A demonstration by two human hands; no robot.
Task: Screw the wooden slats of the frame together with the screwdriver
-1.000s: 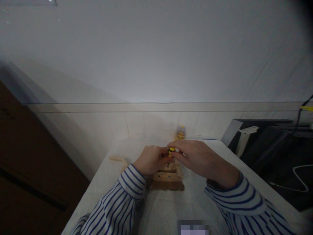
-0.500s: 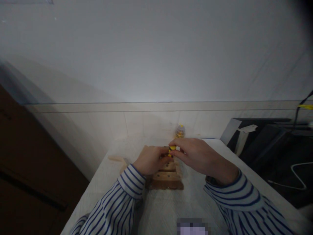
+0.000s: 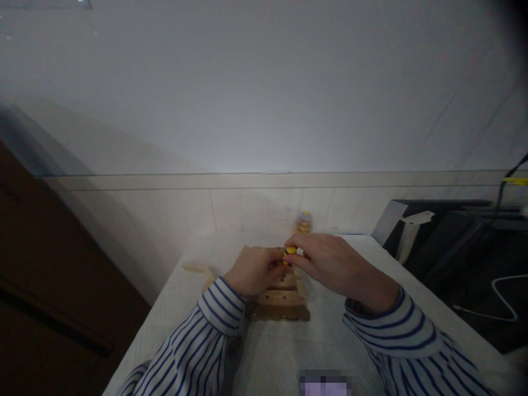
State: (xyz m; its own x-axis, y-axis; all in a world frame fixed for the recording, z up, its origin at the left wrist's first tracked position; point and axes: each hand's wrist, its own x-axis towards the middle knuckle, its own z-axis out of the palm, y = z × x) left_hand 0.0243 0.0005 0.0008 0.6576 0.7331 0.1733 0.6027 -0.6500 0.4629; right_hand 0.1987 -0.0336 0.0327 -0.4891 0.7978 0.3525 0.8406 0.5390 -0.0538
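Observation:
A small yellow-and-black toy bee (image 3: 291,251) sits between my two hands, above a wooden stepped block with small holes (image 3: 282,298). My right hand (image 3: 330,261) pinches the bee from the right with thumb and index finger. From the other side, the thumb and fingertips of my left hand (image 3: 256,268) close on its left edge, partly covering it. My left hand also hides the upper left of the wooden block. To the left, a pale wooden piece (image 3: 198,268) lies on the table, partly behind my left sleeve.
The table (image 3: 160,324) has a whitish cover and meets a wall at the back. A clear container with yellow contents (image 3: 304,222) stands near the wall. Dark flat panels (image 3: 445,236) and a white cable (image 3: 495,283) are to the right. A pixelated patch lies at the front.
The toy bee has tilted slightly between my fingertips. My right hand has shifted a very little; my left hand is nearly still.

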